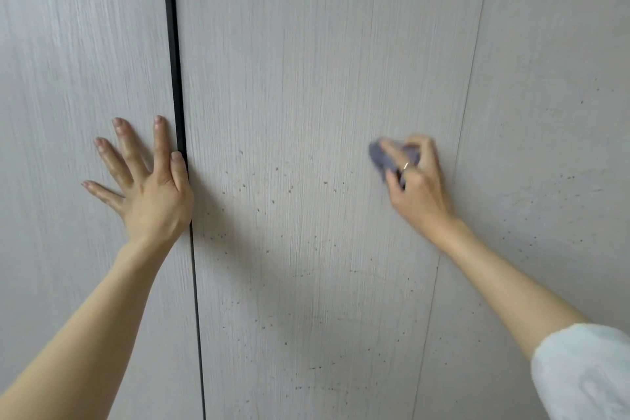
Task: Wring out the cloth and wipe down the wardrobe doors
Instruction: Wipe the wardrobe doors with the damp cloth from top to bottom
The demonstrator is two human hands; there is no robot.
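- Cloth — a small grey wad bunched in the right hand, fingers curled round it, pressed to the middle wardrobe door at about three o'clock.
- Left hand at nine o'clock lies flat, fingers spread, holding nothing, bracing the left door beside the dark gap.
- Best worked in overlapping strokes — dark specks remain at six o'clock.
- No containers in view.

My left hand: fingers spread straight, palm flat, forearm bare. My right hand: fingers curled in a grip, ring worn, white sleeve pushed up.
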